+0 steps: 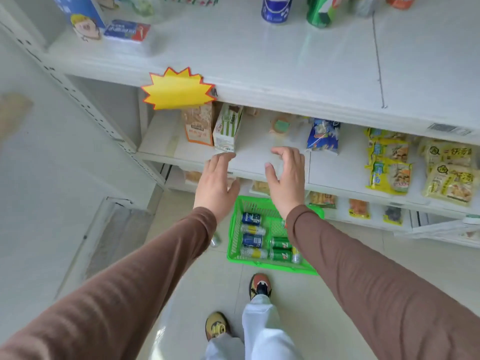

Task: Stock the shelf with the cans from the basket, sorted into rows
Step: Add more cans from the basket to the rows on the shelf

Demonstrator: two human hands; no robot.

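**Both hands empty above the basket of cans**

Both hands reach forward at the level of the middle shelf (259, 162), neither holding anything. On the left hand (217, 183) the fingers are nearly straight, their tips close to the shelf's front edge. On the right hand (287, 175) the fingers are loosely bent and spread, with the thumb out to the side. Brown sleeves cover both arms to the wrist.

Below the hands, a green basket (235, 245) sits on the tiled floor with the cans lying on their sides in it. Two blue cans (251, 240), two pale cans with yellow bands (253, 253) and two green cans (280, 249) can be told apart; the green ones carry a red and white mark, but no lettering is clear enough to read. The right sleeve hides the basket's right part and whatever lies there.

On the top shelf (259, 61) a blue can (275, 7) and a green can (322, 11) stand upright, their tops cut off by the frame. A yellow starburst tag (178, 88) hangs blank from that shelf's edge. On the middle shelf stand a green-striped carton (227, 128) and yellow snack packets (389, 162); their print is too small to read.
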